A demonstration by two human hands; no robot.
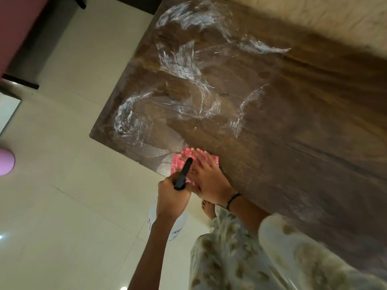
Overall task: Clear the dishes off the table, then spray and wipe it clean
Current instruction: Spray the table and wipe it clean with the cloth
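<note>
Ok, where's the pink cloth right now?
In the head view, the pink cloth lies at the table's near edge, under the right hand, beside the left hand's spray bottle.

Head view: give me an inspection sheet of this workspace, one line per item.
Surface: dark brown wooden table, smeared with white foamy streaks; no dishes seen.
Job's things: pink checked cloth at the table's near edge; white spray bottle with black trigger head.
Clutter: nothing seen on the table.
Hands: left hand grips the spray bottle's trigger head, bottle hanging below; right hand presses flat on the cloth, a black band on its wrist.
Cables: nothing seen.
Surroundings: cream tiled floor; pink rounded object at left edge; a bare foot below the table edge.
</note>
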